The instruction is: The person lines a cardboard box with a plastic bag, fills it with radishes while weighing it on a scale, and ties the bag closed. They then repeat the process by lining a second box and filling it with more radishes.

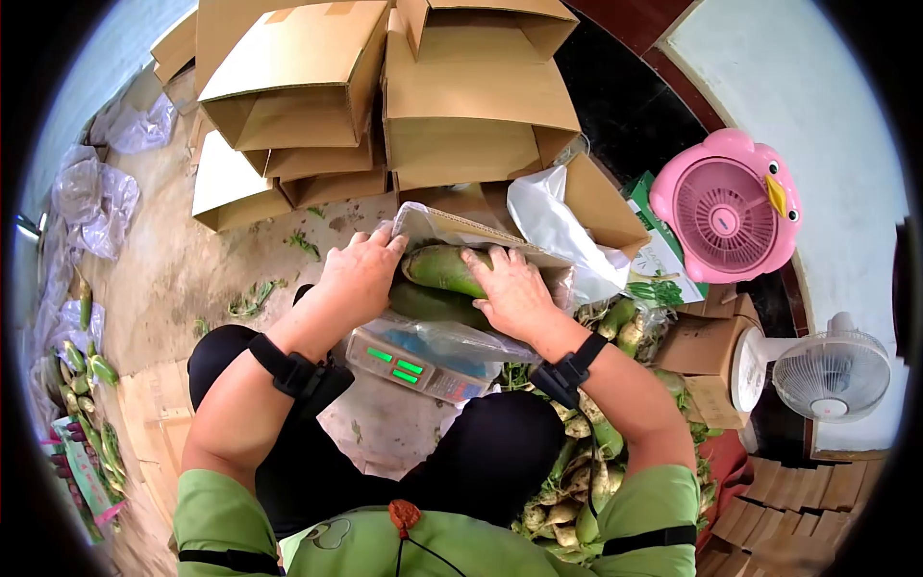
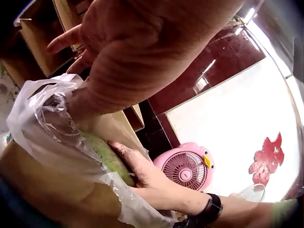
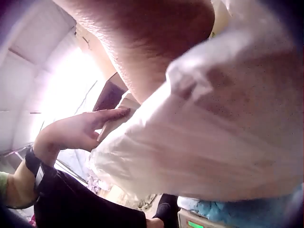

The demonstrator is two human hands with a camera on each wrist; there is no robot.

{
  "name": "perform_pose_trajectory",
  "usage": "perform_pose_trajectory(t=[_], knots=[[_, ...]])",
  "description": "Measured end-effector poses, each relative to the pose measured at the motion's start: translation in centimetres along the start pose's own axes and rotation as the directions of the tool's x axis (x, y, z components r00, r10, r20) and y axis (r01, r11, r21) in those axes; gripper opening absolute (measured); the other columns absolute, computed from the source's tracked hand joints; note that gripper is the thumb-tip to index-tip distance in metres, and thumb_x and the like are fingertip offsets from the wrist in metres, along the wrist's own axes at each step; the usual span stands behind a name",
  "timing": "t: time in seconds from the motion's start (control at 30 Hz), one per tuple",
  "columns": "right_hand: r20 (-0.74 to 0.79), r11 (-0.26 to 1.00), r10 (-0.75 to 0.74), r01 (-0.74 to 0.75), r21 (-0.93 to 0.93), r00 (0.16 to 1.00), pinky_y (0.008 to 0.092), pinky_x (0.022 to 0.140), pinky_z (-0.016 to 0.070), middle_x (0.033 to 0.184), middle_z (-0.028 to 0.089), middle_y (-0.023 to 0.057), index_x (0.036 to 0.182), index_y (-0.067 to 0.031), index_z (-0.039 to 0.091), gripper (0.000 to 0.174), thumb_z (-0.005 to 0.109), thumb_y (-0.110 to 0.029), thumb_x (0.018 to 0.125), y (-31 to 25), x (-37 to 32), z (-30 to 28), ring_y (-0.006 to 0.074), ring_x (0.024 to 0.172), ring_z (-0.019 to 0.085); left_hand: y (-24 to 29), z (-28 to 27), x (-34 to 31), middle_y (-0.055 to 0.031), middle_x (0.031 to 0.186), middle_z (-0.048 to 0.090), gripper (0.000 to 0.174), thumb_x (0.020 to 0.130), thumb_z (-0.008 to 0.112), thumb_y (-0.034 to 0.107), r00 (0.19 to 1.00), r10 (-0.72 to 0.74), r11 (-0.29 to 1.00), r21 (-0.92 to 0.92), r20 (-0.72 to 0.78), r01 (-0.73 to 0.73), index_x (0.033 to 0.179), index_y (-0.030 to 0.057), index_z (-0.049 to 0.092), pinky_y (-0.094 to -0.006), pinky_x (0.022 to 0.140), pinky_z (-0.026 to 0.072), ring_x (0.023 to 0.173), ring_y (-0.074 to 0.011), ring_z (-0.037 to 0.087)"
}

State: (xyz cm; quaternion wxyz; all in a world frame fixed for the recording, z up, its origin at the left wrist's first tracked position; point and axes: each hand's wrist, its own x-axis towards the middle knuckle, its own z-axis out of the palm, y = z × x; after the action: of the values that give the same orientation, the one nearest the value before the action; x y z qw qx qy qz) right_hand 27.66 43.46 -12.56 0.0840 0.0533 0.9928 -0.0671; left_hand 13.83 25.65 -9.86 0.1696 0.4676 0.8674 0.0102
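A cardboard box lined with clear plastic rests on a digital scale with lit green numbers. Inside lie green radishes, one above another. My right hand holds the upper radish near its right end, fingers over the top and thumb at the near side; the left wrist view shows this hand against the radish. At the box's left edge, my left hand touches the plastic-lined rim with its fingers extended; the right wrist view shows this hand beside the plastic.
Open cardboard boxes are stacked beyond the work. Piled radishes lie at my right, near a pink fan and a white fan. Plastic bags and more vegetables lie along the left.
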Motion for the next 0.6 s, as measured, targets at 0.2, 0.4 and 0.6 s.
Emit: perform_pose_trajectory(t=[0.2, 0.4, 0.6], knots=[[-0.066, 0.996, -0.041, 0.035, -0.087, 0.997, 0.0481, 0.089, 0.0393, 0.123, 0.043, 0.0173, 0.126, -0.0115, 0.045, 0.054, 0.062, -0.02, 0.076, 1.0, -0.7, 1.7, 0.0346, 0.113, 0.041, 0.0, -0.1, -0.1, -0.012, 0.131, 0.039, 0.075, 0.059, 0.071, 0.007, 0.999, 0.024, 0.999, -0.027, -0.028, -0.025, 0.128, 0.007, 0.04, -0.0398, 0.086, 0.046, 0.109, -0.0319, 0.048], [-0.053, 0.955, 0.061, -0.043, 0.294, 0.997, 0.0395, 0.086, 0.0441, 0.103, 0.058, 0.0171, 0.111, -0.0044, 0.056, 0.035, 0.057, -0.016, 0.078, 2.6, -2.7, -2.2, 0.0327, 0.099, 0.054, -0.4, 0.5, 0.1, -0.0141, 0.119, 0.046, 0.063, 0.067, 0.071, 0.014, 0.991, 0.073, 0.997, -0.014, -0.114, -0.075, 0.124, 0.0089, 0.044, -0.045, 0.081, 0.0474, 0.104, -0.0329, 0.051], [-0.176, 0.84, 0.215, -0.09, 0.535, 0.961, 0.0319, 0.079, 0.0457, 0.096, 0.062, 0.0132, 0.111, -0.0028, 0.057, 0.031, 0.057, -0.011, 0.081, 2.8, -6.1, -6.7, 0.0229, 0.087, 0.058, 0.3, -1.4, -0.5, -0.0215, 0.128, 0.042, 0.062, 0.068, 0.066, 0.013, 0.956, 0.019, 0.99, -0.128, -0.293, -0.059, 0.126, 0.0087, 0.046, -0.0363, 0.096, 0.039, 0.113, -0.035, 0.047]])
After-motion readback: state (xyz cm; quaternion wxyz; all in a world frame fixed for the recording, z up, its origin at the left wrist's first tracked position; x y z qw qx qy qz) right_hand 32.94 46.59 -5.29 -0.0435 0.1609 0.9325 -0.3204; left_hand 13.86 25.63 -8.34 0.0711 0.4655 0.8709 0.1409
